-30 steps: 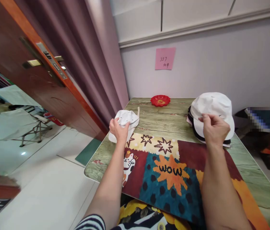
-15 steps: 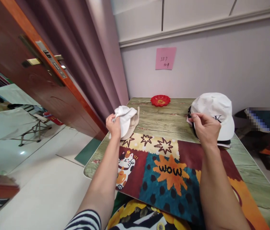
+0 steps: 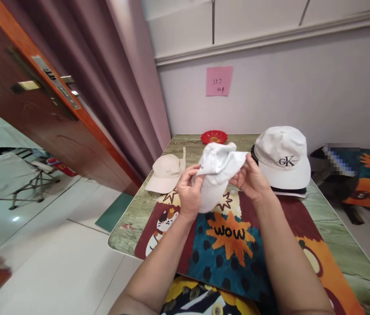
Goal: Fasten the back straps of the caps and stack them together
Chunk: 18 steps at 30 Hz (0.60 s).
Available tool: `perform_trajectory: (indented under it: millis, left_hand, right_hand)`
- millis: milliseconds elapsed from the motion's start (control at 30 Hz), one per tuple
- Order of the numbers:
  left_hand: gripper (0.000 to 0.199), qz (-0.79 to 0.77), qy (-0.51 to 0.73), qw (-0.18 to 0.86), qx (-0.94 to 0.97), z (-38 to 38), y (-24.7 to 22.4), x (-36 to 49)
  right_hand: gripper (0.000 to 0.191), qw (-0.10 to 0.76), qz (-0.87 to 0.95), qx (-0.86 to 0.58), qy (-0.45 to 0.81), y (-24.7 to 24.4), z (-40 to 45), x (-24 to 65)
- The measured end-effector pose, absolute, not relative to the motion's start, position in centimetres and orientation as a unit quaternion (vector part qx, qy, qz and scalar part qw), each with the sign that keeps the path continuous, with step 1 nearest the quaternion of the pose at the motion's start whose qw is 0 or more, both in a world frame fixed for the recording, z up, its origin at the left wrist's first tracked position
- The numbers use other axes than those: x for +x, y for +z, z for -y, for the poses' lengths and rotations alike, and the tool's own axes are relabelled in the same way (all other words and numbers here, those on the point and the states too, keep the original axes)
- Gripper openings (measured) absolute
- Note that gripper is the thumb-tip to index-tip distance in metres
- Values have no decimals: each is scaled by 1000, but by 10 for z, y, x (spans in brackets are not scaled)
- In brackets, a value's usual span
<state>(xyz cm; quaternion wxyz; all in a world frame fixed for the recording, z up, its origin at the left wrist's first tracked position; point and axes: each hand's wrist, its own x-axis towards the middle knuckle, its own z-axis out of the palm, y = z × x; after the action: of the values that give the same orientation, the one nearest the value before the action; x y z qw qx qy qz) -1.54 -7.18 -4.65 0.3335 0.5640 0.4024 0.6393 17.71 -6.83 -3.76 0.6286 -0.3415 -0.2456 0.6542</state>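
Observation:
A white baseball cap (image 3: 216,168) is held up over the middle of the table, its crown crumpled and its brim pointing down toward me. My left hand (image 3: 189,188) grips its left side between thumb and fingers. At the cap's right edge, my right hand (image 3: 252,178) pinches the fabric. To the left, a beige cap (image 3: 164,172) rests on the table with its strap sticking up. A stack of caps stands at the right, topped by a white cap (image 3: 281,153) with dark letters; a black brim shows beneath it.
A red scalloped dish (image 3: 214,137) sits at the table's back edge. A colourful mat (image 3: 201,258) covers the front of the wooden-patterned table (image 3: 342,232). A pink note (image 3: 219,81) is stuck on the wall. On the left stands a door (image 3: 56,100) beside a purple curtain (image 3: 122,87).
My left hand has brought the white cap from the left to the middle, uncovering the beige cap. My right hand has left the stack and taken hold of the white cap's right edge.

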Motion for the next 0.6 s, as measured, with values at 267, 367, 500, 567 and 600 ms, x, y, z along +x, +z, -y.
perform_trajectory:
  millis: [267, 367, 500, 567, 600]
  left_hand:
    - [27, -378, 499, 384, 679, 87, -58, -17]
    - [49, -432, 414, 469, 650, 81, -63, -19]
    - [75, -457, 228, 634, 580, 82, -69, -21]
    - [81, -460, 202, 674, 542, 86, -67, -22]
    - [83, -456, 199, 689, 527, 88, -64, -22]
  right_hand:
    - [40, 698, 176, -350, 599, -32, 71, 208]
    - [45, 690, 259, -311, 599, -19, 83, 204]
    - [40, 697, 325, -348, 536, -4, 102, 194]
    - [52, 699, 347, -369, 505, -3, 110, 191]
    - [55, 704, 357, -365, 493, -3, 113, 190]
